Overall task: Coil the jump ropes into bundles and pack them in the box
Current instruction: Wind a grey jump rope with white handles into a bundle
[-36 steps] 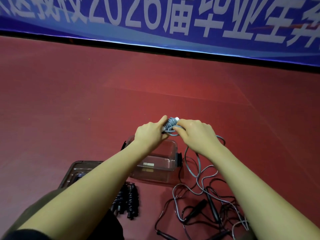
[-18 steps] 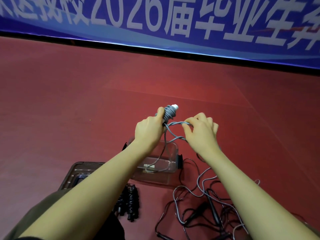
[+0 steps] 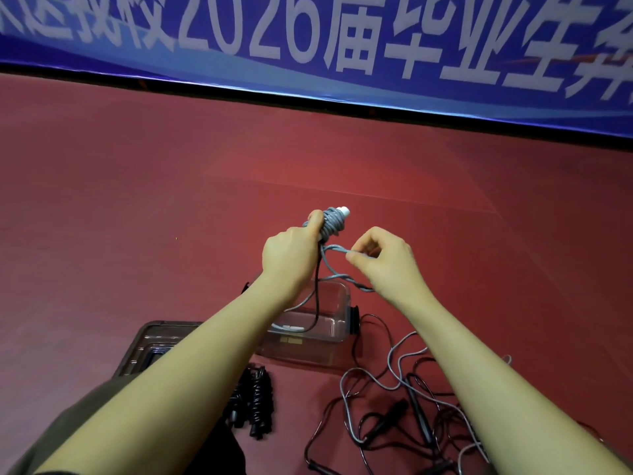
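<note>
My left hand [image 3: 291,257] grips a grey jump rope bundle [image 3: 331,221], cord wound round its handles, with a white handle tip poking out on top. My right hand [image 3: 383,260] pinches a loop of the same grey cord [image 3: 337,249] just right of the bundle; the cord trails down past my wrist. Below my hands a clear plastic box [image 3: 334,332] stands open on the red floor. Loose grey and black ropes [image 3: 394,406] lie tangled at lower right. A coiled black rope bundle [image 3: 255,399] lies between my forearms.
The box's clear lid [image 3: 150,344] lies flat on the floor at lower left, partly under my left arm. A blue banner with white characters [image 3: 308,39] hangs along the back. Red floor stretches all around.
The bundle rose in my left hand. My right hand drew away from it to the right, pulling a loop of grey cord out, and more cord lifted off the floor.
</note>
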Demonstrator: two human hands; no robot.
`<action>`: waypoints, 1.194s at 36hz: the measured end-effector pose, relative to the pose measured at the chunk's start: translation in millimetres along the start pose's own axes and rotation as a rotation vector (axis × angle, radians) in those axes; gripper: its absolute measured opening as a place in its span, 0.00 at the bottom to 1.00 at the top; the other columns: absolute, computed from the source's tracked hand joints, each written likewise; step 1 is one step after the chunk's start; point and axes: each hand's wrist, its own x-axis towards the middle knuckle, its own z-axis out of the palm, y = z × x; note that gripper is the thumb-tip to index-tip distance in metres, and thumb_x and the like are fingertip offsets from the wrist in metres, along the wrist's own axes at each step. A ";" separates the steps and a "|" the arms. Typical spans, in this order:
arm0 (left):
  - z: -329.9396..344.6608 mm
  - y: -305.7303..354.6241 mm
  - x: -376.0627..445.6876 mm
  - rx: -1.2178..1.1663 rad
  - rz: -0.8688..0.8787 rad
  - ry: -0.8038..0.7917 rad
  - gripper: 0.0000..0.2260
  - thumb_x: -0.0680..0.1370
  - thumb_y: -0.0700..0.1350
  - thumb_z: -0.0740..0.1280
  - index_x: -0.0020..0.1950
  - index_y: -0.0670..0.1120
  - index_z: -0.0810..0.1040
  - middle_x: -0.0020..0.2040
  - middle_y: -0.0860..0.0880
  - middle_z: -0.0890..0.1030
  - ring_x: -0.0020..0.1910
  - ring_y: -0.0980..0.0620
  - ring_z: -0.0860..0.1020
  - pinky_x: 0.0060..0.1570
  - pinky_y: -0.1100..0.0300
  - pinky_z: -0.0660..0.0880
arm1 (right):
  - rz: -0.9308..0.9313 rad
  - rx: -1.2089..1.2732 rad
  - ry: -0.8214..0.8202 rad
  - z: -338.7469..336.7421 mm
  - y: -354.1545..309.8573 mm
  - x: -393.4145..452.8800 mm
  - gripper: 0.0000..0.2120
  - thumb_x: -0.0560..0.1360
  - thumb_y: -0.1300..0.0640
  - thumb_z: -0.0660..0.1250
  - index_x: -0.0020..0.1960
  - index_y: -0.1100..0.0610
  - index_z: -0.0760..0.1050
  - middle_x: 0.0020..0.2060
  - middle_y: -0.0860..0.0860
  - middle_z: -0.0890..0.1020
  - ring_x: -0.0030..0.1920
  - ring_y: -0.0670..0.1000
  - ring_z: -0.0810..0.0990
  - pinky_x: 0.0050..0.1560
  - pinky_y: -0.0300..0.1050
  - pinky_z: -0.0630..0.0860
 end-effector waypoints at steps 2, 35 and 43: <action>2.0 -0.7 -0.5 -0.002 -0.005 -0.021 0.15 0.80 0.41 0.57 0.67 0.46 0.61 0.39 0.45 0.76 0.33 0.42 0.68 0.29 0.56 0.58 | 0.010 -0.010 -0.025 2.3 0.4 -2.7 0.05 0.70 0.62 0.70 0.37 0.58 0.75 0.29 0.46 0.76 0.32 0.46 0.72 0.34 0.38 0.67; -6.2 -13.8 1.2 0.074 0.011 0.015 0.18 0.79 0.45 0.59 0.68 0.47 0.61 0.37 0.46 0.71 0.32 0.42 0.69 0.26 0.59 0.54 | 0.162 -0.603 -0.168 -2.7 61.6 0.6 0.18 0.72 0.58 0.68 0.59 0.48 0.70 0.57 0.49 0.72 0.61 0.53 0.70 0.62 0.48 0.58; -4.1 -14.4 1.9 0.033 -0.004 0.033 0.16 0.80 0.43 0.58 0.67 0.46 0.61 0.38 0.46 0.73 0.32 0.42 0.69 0.28 0.58 0.58 | -0.070 0.083 -0.227 6.9 34.2 -3.2 0.11 0.63 0.51 0.75 0.43 0.40 0.78 0.43 0.41 0.83 0.52 0.42 0.79 0.65 0.55 0.64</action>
